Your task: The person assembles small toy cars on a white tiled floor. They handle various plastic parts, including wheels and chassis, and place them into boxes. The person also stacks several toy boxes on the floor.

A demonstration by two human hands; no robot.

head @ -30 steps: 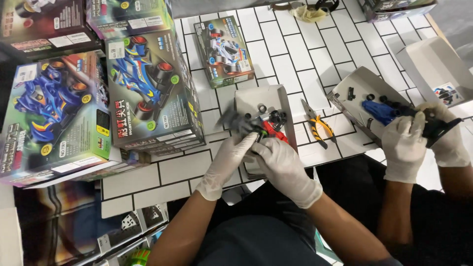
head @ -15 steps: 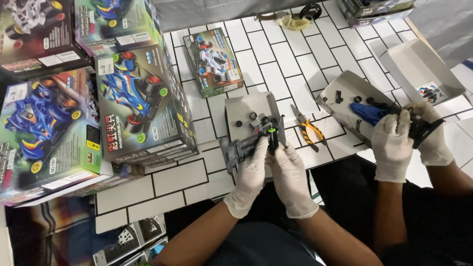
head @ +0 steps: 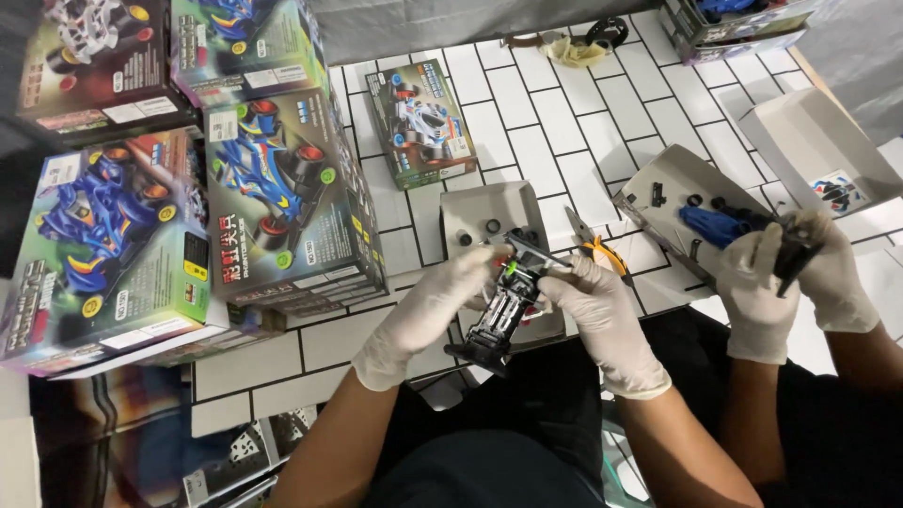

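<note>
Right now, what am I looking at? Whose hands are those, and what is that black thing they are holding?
The picture comes from a camera worn on a person's head, looking down at a white tiled table. The two gloved hands in the middle are that person's own: the left hand and the right hand hold a black toy car frame between them. Behind it lies an open grey tray with small wheels and bits in it, and orange-handled pliers beside it. At the left stand colourful toy car boxes. The other gloved hands at the right belong to a second person, holding dark parts by another tray.
</note>
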